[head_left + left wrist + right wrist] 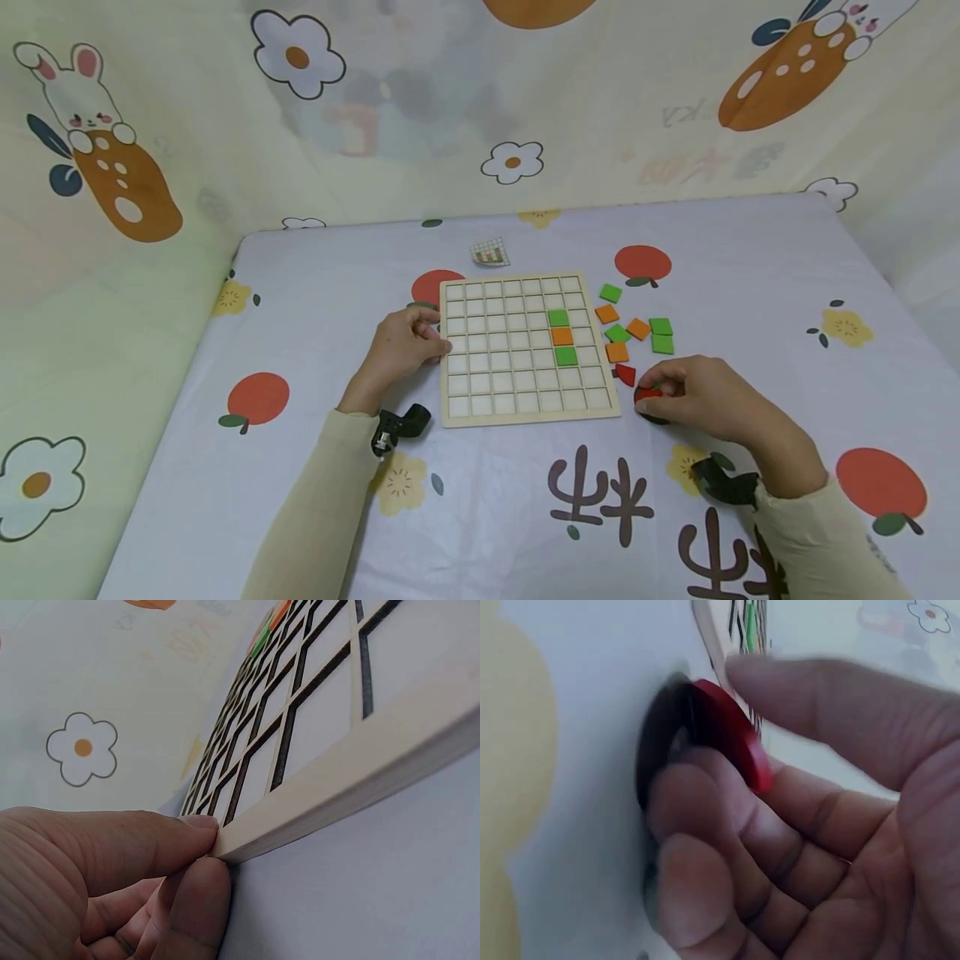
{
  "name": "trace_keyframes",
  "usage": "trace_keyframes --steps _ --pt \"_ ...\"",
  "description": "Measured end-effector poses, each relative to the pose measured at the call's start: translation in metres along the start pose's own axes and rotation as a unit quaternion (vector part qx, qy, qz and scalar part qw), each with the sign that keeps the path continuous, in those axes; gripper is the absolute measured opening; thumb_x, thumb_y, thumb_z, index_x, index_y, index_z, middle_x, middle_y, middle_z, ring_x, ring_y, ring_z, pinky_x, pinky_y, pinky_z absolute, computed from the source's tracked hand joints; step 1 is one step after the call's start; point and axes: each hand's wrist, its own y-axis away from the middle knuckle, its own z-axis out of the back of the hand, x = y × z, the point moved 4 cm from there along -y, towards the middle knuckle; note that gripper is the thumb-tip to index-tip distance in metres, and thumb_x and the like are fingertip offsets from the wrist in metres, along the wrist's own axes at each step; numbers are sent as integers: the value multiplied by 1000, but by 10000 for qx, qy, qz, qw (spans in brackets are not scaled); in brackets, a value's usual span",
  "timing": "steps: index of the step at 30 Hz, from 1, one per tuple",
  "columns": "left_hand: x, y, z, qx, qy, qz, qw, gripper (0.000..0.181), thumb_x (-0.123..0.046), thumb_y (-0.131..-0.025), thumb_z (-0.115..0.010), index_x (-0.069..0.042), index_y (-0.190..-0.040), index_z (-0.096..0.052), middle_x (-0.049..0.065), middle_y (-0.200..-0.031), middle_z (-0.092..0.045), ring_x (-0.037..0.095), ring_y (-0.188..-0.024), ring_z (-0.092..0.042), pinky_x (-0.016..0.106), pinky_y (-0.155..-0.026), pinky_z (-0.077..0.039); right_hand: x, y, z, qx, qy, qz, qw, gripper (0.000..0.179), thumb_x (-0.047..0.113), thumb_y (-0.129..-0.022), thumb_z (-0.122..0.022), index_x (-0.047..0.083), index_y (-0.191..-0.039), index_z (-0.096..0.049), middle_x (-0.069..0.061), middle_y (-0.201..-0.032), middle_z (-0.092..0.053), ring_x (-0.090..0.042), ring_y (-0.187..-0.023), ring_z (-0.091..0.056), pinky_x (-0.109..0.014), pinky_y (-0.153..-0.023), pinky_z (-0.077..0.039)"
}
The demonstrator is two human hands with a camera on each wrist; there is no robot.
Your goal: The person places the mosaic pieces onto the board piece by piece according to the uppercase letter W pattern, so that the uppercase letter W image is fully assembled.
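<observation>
A square wooden grid board (525,421) lies on the table. Two green tiles and one orange tile (562,336) sit in a column of its cells. At the board's left edge, my left hand (401,346) pinches the frame between thumb and fingers; the left wrist view shows this grip on the wooden rim (300,817). To the right of the board, my right hand (693,396) holds a glossy red piece (731,735) with a rounded edge. A dark round part (660,739) lies against it, and the fingers partly hide both.
Loose green tiles (661,326) and orange tiles (639,328) are scattered right of the board. Another red piece (626,375) lies by its right edge. Behind the board is a small card (490,252) with a grid pattern. A printed curtain (420,108) hangs behind the table.
</observation>
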Motion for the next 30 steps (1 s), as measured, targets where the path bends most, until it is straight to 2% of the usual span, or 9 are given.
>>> trace_keyframes --steps 9,14,18,22,27,30 --pt "1 0 0 -11 -48 22 10000 48 -8 -88 -81 1 -132 -65 8 -90 -70 15 -71 -64 27 -66 -46 5 1 -2 -257 -247 -61 9993 22 12 -88 -80 5 -108 -76 0 -78 -58 -19 -76 -52 -27 -58 -42" --pt "1 -1 0 -16 -54 -2 10000 48 -8 -88 -81 1 -132 -65 7 -90 -70 14 -72 -63 27 -66 -46 5 0 -3 -260 -667 -39 9974 21 11 -89 -79 4 -109 -74 -3 -83 -62 -21 -78 -56 -26 -60 -48" --pt "0 -1 0 -22 -67 -21 10000 47 -8 -89 -81 2 -132 -65 7 -90 -70 14 -72 -63 27 -66 -46 5 -5 -4 -55 -1408 -36 9900 23 6 -91 -74 0 -112 -69 -9 -85 -64 -22 -72 -60 -28 -59 -52" --pt "0 -1 0 -40 -61 -24 10000 47 -7 -88 -81 1 -131 -65 8 -90 -70 14 -72 -63 27 -66 -47 5 -12 -7 175 -2037 -224 9786 27 7 -92 -73 -3 -115 -63 -13 -88 -66 -23 -68 -63 -31 -60 -55" --pt "-1 -1 0 -48 -40 -13 10000 47 -7 -88 -81 1 -131 -65 8 -89 -70 14 -71 -63 26 -66 -47 7 -19 -10 320 -2334 -428 9709 31 11 -93 -76 -4 -116 -62 -13 -90 -69 -22 -70 -64 -31 -62 -57" --pt "-1 -1 1 -41 -47 -29 10000 47 -7 -88 -81 2 -131 -65 8 -90 -70 13 -71 -64 26 -65 -47 11 -21 -10 381 -2381 -456 9694 30 12 -93 -76 -3 -115 -64 -13 -89 -69 -22 -69 -64 -29 -60 -55"
